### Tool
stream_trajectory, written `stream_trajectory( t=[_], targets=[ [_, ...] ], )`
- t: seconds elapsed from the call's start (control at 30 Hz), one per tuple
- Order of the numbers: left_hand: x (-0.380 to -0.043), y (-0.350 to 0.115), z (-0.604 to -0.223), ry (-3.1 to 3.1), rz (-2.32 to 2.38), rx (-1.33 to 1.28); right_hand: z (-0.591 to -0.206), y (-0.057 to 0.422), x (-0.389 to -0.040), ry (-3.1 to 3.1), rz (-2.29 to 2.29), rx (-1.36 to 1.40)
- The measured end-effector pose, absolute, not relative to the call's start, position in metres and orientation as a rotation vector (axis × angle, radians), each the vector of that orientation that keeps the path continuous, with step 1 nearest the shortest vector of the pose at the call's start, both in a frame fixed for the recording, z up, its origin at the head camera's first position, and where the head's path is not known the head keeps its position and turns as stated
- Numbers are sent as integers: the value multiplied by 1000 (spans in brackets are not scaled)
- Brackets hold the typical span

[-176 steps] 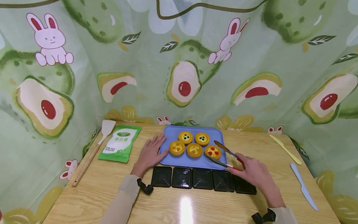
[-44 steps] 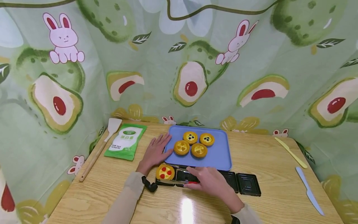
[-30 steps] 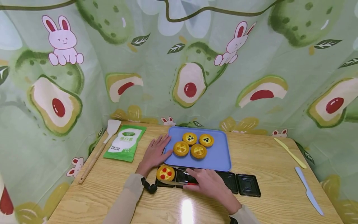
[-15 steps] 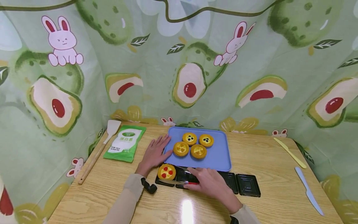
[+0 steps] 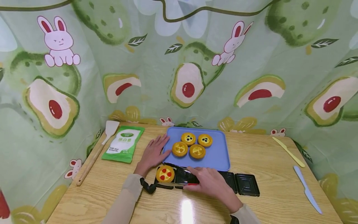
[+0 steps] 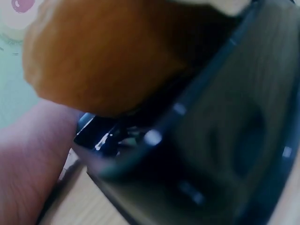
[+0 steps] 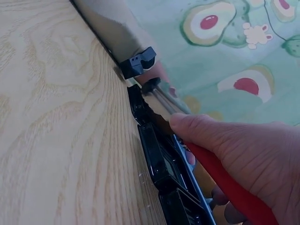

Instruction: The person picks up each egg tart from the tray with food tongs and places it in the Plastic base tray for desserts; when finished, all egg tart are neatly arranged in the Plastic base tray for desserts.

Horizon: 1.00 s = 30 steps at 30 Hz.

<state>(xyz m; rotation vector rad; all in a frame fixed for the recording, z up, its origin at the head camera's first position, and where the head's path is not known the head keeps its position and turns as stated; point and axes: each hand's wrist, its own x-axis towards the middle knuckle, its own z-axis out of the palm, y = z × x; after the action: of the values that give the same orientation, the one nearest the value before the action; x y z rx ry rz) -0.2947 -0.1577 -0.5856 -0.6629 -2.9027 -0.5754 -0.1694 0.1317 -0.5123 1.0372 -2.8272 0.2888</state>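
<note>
My right hand (image 5: 211, 182) grips red-handled tongs (image 7: 211, 164), whose two arms stand apart on either side of a tart (image 5: 165, 174) topped with red pieces. That tart sits in the leftmost of a row of square black plastic trays; the left wrist view shows its brown side (image 6: 103, 56) tilted beside the black tray wall (image 6: 206, 154). Flat at the left edge of the blue tray (image 5: 216, 157), my left hand (image 5: 154, 152) rests with fingers extended. Several tarts remain on the blue tray, two with dark dots (image 5: 205, 140) and two with yellow wedges (image 5: 197, 151).
The rightmost black tray (image 5: 247, 184) holds nothing. At left lie a green-and-white packet (image 5: 124, 144) and a wooden-handled white spatula (image 5: 93, 158). A yellow knife (image 5: 288, 152) and a blue knife (image 5: 307, 189) lie at right. A patterned curtain (image 5: 153, 62) stands behind the table.
The red-topped tart went from the blue tray to the leftmost black tray, carried in the tongs. In the last half second the tong arms spread away from it. The left hand stayed in place.
</note>
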Motion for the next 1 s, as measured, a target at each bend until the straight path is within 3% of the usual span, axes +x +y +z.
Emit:
stream_trajectory(
  t=[0.6,1.0],
  targets=[
    [-294,-155,-586,-2891,-638,-685,-492,141,-165,-2837,405,995],
    [-293,-159,-586,-2912,-619,-678,-475,186,-170,-2851,513,738]
  ],
)
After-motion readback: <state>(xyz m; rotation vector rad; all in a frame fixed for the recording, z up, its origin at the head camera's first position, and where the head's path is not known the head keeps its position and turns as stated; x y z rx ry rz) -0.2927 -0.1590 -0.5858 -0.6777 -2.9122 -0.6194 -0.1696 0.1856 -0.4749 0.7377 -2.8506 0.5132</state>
